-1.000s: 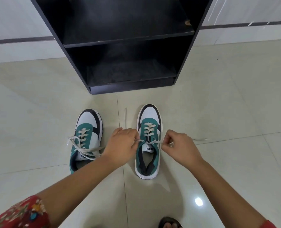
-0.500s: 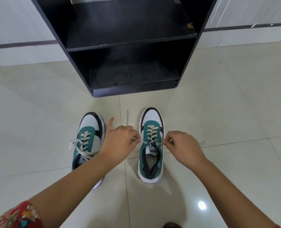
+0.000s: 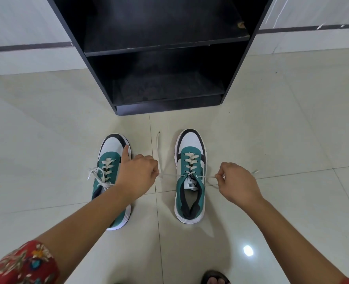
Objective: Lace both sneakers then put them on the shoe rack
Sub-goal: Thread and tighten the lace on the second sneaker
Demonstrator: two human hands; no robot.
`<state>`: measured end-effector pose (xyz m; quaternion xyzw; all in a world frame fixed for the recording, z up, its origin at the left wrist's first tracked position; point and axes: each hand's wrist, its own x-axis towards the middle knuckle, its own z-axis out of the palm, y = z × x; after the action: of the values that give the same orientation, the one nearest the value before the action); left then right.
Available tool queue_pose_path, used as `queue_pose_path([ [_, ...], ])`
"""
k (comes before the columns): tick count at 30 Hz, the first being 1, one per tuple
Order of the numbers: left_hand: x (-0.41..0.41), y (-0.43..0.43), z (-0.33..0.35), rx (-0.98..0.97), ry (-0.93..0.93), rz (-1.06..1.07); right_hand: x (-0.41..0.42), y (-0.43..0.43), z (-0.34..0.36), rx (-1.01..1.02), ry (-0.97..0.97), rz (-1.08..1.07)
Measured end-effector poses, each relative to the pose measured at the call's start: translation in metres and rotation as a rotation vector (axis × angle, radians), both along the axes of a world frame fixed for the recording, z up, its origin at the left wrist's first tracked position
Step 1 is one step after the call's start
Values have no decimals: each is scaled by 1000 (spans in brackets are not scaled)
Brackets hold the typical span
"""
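Note:
Two teal, white and black sneakers stand side by side on the tiled floor, toes toward the black shoe rack [image 3: 235, 66]. The left sneaker [image 3: 108, 171] has its cream lace tied in a loose bow; my left forearm covers its heel. The right sneaker [image 3: 191, 173] is laced up to the top eyelets. My left hand [image 3: 137, 175] pinches the left end of its lace [image 3: 169, 175], index finger sticking out. My right hand [image 3: 237, 183] pinches the right end. The lace runs taut between both hands across the tongue.
The rack has two open dark shelves with nothing on them and stands against a white wall. Loose lace tail lies on the floor between the sneakers [image 3: 158, 148]. My sandalled toes [image 3: 215, 278] show at the bottom edge.
Both hands have moved apart, away from the right sneaker, drawing the lace ends out sideways until taut. The camera has tilted, shifting the rack and shoes lower in view.

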<state>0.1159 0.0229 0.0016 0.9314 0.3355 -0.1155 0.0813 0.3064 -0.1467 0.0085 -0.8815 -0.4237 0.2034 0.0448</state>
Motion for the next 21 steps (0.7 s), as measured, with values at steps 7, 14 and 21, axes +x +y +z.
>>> queue_pose_path([
  [7,-2,-6,-4,-15,-18,-31,-4,1,-5,8,-88,86],
  [14,19,-45,-2,-124,-294,-101,-32,4,-10,92,-81,145],
  [21,28,-43,-11,85,-249,-223,-33,15,-1,219,2,164],
])
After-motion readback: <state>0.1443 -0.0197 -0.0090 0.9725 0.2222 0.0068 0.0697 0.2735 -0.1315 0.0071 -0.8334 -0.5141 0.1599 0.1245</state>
